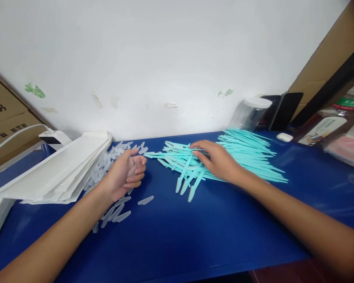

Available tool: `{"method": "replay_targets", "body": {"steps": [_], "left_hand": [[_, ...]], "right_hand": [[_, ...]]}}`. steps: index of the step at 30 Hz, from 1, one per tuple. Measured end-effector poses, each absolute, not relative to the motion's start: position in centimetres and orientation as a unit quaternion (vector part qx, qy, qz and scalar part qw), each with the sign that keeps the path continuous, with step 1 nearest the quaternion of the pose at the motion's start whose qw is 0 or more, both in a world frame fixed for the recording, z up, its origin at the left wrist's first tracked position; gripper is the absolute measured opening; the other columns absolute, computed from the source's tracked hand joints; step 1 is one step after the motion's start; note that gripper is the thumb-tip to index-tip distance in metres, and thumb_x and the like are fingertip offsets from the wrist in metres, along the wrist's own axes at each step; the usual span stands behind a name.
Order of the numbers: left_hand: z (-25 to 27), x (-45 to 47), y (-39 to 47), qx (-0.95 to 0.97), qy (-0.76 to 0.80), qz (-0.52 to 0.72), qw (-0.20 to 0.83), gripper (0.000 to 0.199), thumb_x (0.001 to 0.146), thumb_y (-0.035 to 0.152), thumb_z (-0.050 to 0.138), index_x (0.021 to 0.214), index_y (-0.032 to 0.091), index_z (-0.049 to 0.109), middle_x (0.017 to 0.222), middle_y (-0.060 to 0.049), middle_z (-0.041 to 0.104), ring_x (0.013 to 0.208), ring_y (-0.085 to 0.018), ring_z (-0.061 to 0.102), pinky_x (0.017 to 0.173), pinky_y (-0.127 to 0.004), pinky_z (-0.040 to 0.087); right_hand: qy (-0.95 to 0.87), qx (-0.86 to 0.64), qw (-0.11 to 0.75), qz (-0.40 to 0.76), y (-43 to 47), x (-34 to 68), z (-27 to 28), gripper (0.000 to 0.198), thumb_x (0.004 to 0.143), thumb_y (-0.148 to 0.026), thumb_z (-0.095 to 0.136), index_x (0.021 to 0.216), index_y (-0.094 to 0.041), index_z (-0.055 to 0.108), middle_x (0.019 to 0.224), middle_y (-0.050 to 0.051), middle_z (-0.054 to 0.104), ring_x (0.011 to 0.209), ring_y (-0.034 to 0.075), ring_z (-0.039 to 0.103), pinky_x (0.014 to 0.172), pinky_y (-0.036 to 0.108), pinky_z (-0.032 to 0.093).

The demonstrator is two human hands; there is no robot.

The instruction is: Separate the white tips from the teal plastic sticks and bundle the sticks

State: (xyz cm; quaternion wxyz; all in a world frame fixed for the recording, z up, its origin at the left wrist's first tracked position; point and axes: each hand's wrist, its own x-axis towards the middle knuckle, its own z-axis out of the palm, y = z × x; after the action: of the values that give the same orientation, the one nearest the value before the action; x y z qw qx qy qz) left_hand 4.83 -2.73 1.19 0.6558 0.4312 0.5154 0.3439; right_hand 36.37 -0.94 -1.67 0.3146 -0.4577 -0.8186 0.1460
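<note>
On the table (pixel 177 243), our right hand (pixel 215 157), grip narrow, is touching turquoise sticks (pixel 185 173), three slanting toward us; our curled left hand (pixel 125 173) is neighbouring translucent pieces (pixel 122 217); holds unclear.

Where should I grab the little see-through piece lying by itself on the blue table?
Try pinching the piece across its middle, coming from above. It lies flat and long, with space along both long edges, so the left hand, close by, probably has room.
</note>
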Motion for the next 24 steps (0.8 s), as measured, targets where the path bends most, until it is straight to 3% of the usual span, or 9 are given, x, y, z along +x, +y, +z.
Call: {"method": "replay_targets", "body": {"steps": [3,6,10,15,17,21,24], "left_hand": [[1.3,5.5,-3.4,0.414,0.467,0.308,0.718,0.033,0.100,0.049,0.037,0.083,0.023,0.048,0.066,0.006,0.033,0.045,-0.008,0.011,0.036,-0.022,0.008],[1.4,5.9,-4.1,0.464,0.454,0.299,0.699,0.030,0.100,0.047,0.035,0.089,0.023,0.051,0.069,0.005,0.035,0.045,-0.009,0.014,0.036,-0.023,0.011],[1.8,5.1,-4.4,0.653,0.501,0.268,0.501,0.035,0.104,0.048,0.039,0.081,0.024,0.048,0.068,0.004,0.036,0.048,-0.012,0.023,0.042,-0.028,0.022],[2.5,3.7,-4.8,0.818,0.503,0.128,0.249,0.055,0.103,0.060,0.054,0.067,0.022,0.036,0.059,0.003,0.034,0.052,-0.014,0.028,0.051,-0.032,0.020],[2.8,3.3,-5.1,0.837,0.501,0.050,0.215,0.057,0.095,0.068,0.064,0.067,0.023,0.042,0.058,0.004,0.041,0.051,-0.015,0.035,0.051,-0.031,0.021],[2.8,2.8,-5.4,0.848,0.511,0.015,0.139,0.060,0.063,0.074,0.090,0.078,0.026,0.056,0.063,0.002,0.057,0.059,-0.021,0.053,0.051,-0.028,0.025],[2.0,2.8,-5.1,0.842,0.528,0.011,0.109,0.065,0.061,0.076,0.090,0.090,0.027,0.058,0.062,0.003,0.057,0.059,-0.024,0.057,0.052,-0.027,0.027]], "right_hand": [[-0.849,-0.413,0.302,0.128,-0.7,36.1,-1.8,0.035,0.110,-0.041,0.052,0.132,-0.023,0.073,0.122,0.016,0.074,0.113,0.034,0.066,0.096,0.049,0.053],[-0.844,-0.415,0.321,0.108,-0.9,36.7,-1.0,0.034,0.109,-0.042,0.055,0.129,-0.023,0.075,0.121,0.015,0.075,0.113,0.035,0.064,0.095,0.049,0.052],[-0.827,-0.445,0.338,0.071,-0.9,39.0,0.2,0.029,0.109,-0.040,0.056,0.106,-0.022,0.079,0.106,0.012,0.079,0.102,0.032,0.067,0.091,0.046,0.050],[-0.796,-0.524,0.304,0.007,0.4,43.0,1.7,0.032,0.106,-0.044,0.056,0.104,-0.022,0.080,0.106,0.012,0.081,0.093,0.032,0.069,0.082,0.042,0.050],[-0.777,-0.569,0.270,-0.007,1.0,44.7,2.2,0.035,0.105,-0.046,0.056,0.104,-0.021,0.081,0.106,0.012,0.081,0.089,0.031,0.071,0.081,0.042,0.050],[-0.775,-0.606,0.180,0.003,2.2,48.1,2.5,0.043,0.104,-0.050,0.054,0.108,-0.017,0.080,0.106,0.015,0.080,0.093,0.033,0.072,0.080,0.041,0.050],[-0.773,-0.617,0.134,0.060,2.6,49.7,2.2,0.062,0.092,-0.059,0.073,0.131,-0.011,0.072,0.117,0.020,0.075,0.100,0.034,0.070,0.081,0.040,0.051]]}}
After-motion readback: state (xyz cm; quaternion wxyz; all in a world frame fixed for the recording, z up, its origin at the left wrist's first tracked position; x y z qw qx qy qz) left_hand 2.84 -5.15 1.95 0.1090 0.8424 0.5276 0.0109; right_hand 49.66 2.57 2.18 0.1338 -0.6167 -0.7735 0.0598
